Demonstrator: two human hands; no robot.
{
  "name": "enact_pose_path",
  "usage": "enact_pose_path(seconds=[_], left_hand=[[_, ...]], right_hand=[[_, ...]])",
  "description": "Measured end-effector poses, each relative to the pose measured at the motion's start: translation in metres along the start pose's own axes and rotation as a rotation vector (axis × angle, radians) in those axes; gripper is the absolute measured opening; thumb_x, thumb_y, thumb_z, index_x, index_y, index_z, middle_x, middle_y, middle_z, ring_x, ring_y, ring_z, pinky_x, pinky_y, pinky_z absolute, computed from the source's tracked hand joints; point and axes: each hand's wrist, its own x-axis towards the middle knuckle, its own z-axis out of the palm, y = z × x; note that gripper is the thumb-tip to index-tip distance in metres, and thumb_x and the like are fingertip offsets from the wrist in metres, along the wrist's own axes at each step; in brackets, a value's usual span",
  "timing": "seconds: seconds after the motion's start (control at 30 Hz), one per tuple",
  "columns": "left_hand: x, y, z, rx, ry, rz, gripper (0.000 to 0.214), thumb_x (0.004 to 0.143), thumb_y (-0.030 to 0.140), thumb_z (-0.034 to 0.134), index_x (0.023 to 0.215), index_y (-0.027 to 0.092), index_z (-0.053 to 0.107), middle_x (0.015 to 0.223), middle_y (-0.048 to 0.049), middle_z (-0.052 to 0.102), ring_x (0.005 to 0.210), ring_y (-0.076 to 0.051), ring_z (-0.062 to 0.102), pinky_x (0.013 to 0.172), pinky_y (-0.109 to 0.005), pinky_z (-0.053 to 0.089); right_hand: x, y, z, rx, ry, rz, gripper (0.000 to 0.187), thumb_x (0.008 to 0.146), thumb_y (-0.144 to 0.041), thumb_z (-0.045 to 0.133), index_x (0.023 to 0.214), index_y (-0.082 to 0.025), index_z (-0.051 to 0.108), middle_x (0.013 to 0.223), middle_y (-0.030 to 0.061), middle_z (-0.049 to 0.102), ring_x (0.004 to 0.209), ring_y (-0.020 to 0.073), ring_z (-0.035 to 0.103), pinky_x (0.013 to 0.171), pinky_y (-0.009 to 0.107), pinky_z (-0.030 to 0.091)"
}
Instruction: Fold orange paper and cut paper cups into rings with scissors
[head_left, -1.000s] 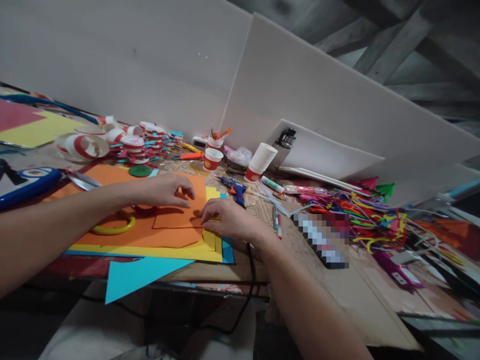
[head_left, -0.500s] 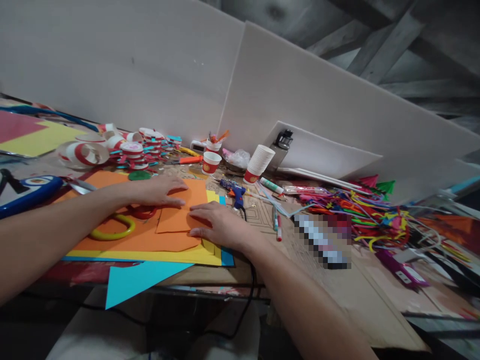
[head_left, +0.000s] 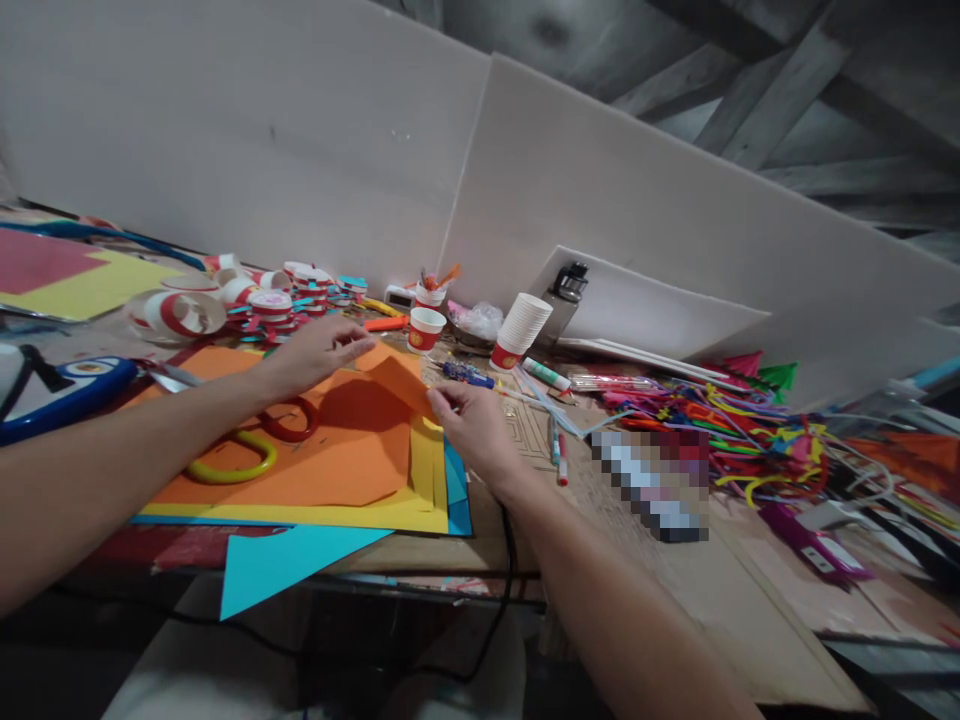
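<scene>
A small orange paper piece (head_left: pixel 396 378) is lifted off a large orange sheet (head_left: pixel 330 460), which lies on yellow paper (head_left: pixel 420 500) and blue paper (head_left: pixel 456 490). My right hand (head_left: pixel 474 428) pinches the piece's right corner. My left hand (head_left: pixel 319 348) holds its upper left edge with closed fingers. The piece tilts up and casts a shadow on the sheet below. Scissors with a yellow handle (head_left: pixel 234 455) and a red handle (head_left: pixel 289 420) lie on the orange sheet under my left forearm.
Red-and-white paper cups (head_left: pixel 521 325), a lone cup (head_left: pixel 425 329), cup rings (head_left: pixel 176 312), a blue glue gun (head_left: pixel 466 375), markers (head_left: pixel 559 450) and a heap of pipe cleaners (head_left: pixel 735 425) crowd the table. A blue triangle (head_left: pixel 289 570) overhangs the front edge. White boards (head_left: pixel 600 200) stand behind.
The small orange piece, pressed flat on the sheet before, is now lifted between both hands. My left hand moved up and back; my right hand rose from flat to a pinch.
</scene>
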Motion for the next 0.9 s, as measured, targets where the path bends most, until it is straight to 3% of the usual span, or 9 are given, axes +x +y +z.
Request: enact_pose_path(seconds=[0.07, 0.1, 0.2, 0.3, 0.4, 0.6, 0.73, 0.9], left_hand=[[-0.007, 0.013, -0.005, 0.020, 0.175, -0.008, 0.038, 0.085, 0.051, 0.050, 0.072, 0.018, 0.062, 0.072, -0.0033, 0.062, 0.070, -0.017, 0.055, 0.067, -0.026, 0.042], [-0.011, 0.020, -0.006, -0.017, 0.184, -0.004, 0.039, 0.086, 0.050, 0.049, 0.066, 0.018, 0.058, 0.064, -0.0018, 0.059, 0.063, -0.015, 0.053, 0.063, -0.025, 0.041], [-0.024, 0.041, 0.000, -0.241, -0.059, -0.011, 0.047, 0.087, 0.053, 0.048, 0.057, 0.017, 0.054, 0.052, -0.0007, 0.056, 0.051, -0.012, 0.052, 0.055, -0.025, 0.041], [-0.031, 0.053, 0.013, -0.496, -0.250, -0.096, 0.040, 0.084, 0.053, 0.055, 0.071, 0.015, 0.060, 0.067, -0.0050, 0.069, 0.060, -0.016, 0.063, 0.059, -0.027, 0.049], [-0.032, 0.054, 0.022, -0.574, -0.270, -0.162, 0.038, 0.079, 0.052, 0.063, 0.083, 0.014, 0.060, 0.075, -0.0063, 0.071, 0.068, -0.018, 0.067, 0.065, -0.029, 0.052], [-0.032, 0.051, 0.021, -0.470, -0.236, -0.186, 0.046, 0.076, 0.055, 0.065, 0.095, 0.014, 0.062, 0.079, -0.0069, 0.072, 0.075, -0.022, 0.069, 0.071, -0.033, 0.053], [-0.033, 0.054, 0.020, -0.487, -0.224, -0.186, 0.039, 0.076, 0.053, 0.066, 0.084, 0.015, 0.063, 0.074, -0.0055, 0.072, 0.070, -0.020, 0.069, 0.066, -0.031, 0.053], [-0.029, 0.047, 0.019, -0.659, -0.210, -0.203, 0.045, 0.079, 0.059, 0.059, 0.070, 0.015, 0.058, 0.068, -0.0058, 0.069, 0.064, -0.018, 0.067, 0.065, -0.031, 0.054]], right_hand=[[0.002, 0.002, 0.000, 0.188, 0.033, 0.098, 0.029, 0.087, -0.034, 0.050, 0.076, -0.015, 0.069, 0.068, -0.0003, 0.061, 0.063, 0.0117, 0.050, 0.057, 0.022, 0.035], [0.003, 0.003, 0.000, 0.271, 0.031, 0.136, 0.030, 0.086, -0.036, 0.051, 0.076, -0.015, 0.069, 0.069, -0.0003, 0.061, 0.062, 0.0117, 0.051, 0.057, 0.022, 0.035], [0.004, 0.001, 0.001, 0.428, 0.005, 0.191, 0.028, 0.083, -0.037, 0.054, 0.076, -0.015, 0.070, 0.070, -0.0007, 0.062, 0.061, 0.0107, 0.051, 0.057, 0.022, 0.037], [0.004, -0.002, 0.003, 0.455, -0.037, 0.169, 0.024, 0.081, -0.036, 0.057, 0.078, -0.016, 0.071, 0.073, -0.0006, 0.064, 0.065, 0.0107, 0.052, 0.061, 0.022, 0.040], [0.004, -0.002, 0.006, 0.436, -0.077, 0.145, 0.022, 0.080, -0.034, 0.059, 0.082, -0.017, 0.072, 0.077, 0.0004, 0.067, 0.069, 0.0111, 0.054, 0.064, 0.023, 0.042], [0.003, -0.001, 0.010, 0.427, -0.105, 0.131, 0.024, 0.079, -0.034, 0.060, 0.087, -0.016, 0.073, 0.075, 0.0002, 0.065, 0.065, 0.0103, 0.053, 0.064, 0.024, 0.043], [0.004, 0.001, 0.009, 0.422, -0.119, 0.103, 0.023, 0.081, -0.034, 0.057, 0.084, -0.016, 0.071, 0.074, -0.0003, 0.063, 0.066, 0.0107, 0.052, 0.064, 0.024, 0.043], [0.004, 0.002, 0.008, 0.387, -0.027, 0.117, 0.022, 0.080, -0.036, 0.054, 0.080, -0.017, 0.064, 0.076, 0.0006, 0.062, 0.072, 0.0132, 0.053, 0.065, 0.024, 0.042]])
